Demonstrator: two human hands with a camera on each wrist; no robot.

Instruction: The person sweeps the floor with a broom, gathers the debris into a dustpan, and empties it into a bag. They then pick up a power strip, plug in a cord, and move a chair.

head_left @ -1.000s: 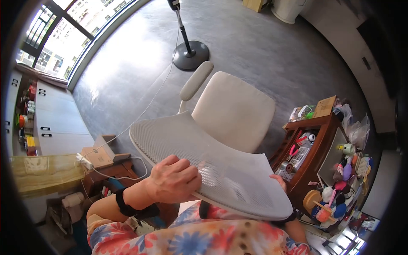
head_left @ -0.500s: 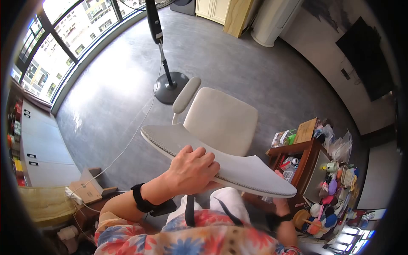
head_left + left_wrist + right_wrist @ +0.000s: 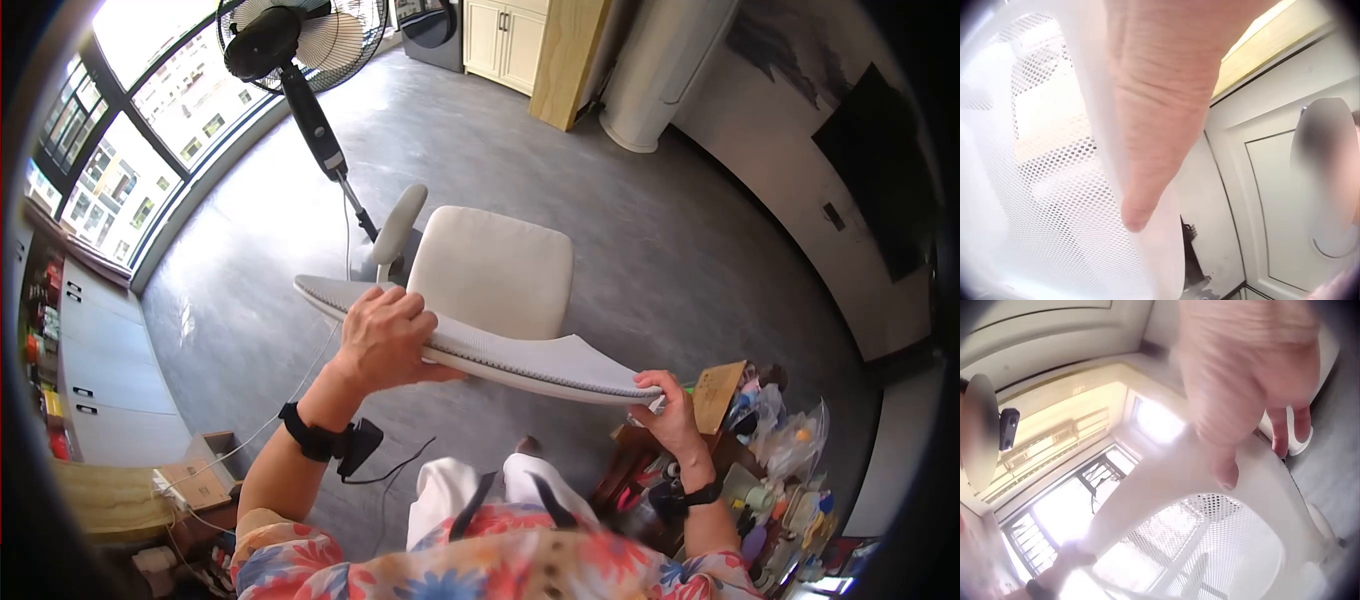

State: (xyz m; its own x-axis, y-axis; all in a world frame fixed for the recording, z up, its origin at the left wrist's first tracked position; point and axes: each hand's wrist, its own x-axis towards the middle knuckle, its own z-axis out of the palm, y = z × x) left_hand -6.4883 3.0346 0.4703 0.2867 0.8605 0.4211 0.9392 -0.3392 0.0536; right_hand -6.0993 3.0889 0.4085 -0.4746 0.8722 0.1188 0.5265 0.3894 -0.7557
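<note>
A light grey mesh panel with a pale rim (image 3: 510, 362) is held up in front of the body, seen nearly edge-on. My left hand (image 3: 385, 340) grips its near edge left of the middle, fingers over the top and thumb beneath. At the panel's right end my right hand (image 3: 672, 412) pinches the corner between fingers and thumb. The left wrist view shows the left thumb (image 3: 1138, 209) along the rim beside the mesh (image 3: 1066, 187). In the right wrist view the right hand (image 3: 1250, 381) has its thumb against the frame (image 3: 1166, 472).
Beyond the panel stands a cream chair seat (image 3: 492, 270) with one armrest (image 3: 402, 222). A standing fan (image 3: 310, 120) is at the upper left, its cable crossing the floor. Yarn and bags (image 3: 790, 440) crowd the right side; an open carton (image 3: 200, 480) is at the lower left.
The panel has tilted to nearly edge-on and risen away from the body. My right hand, mostly hidden behind it before, now shows at its right end. The head view has shifted, bringing the fan's head into sight.
</note>
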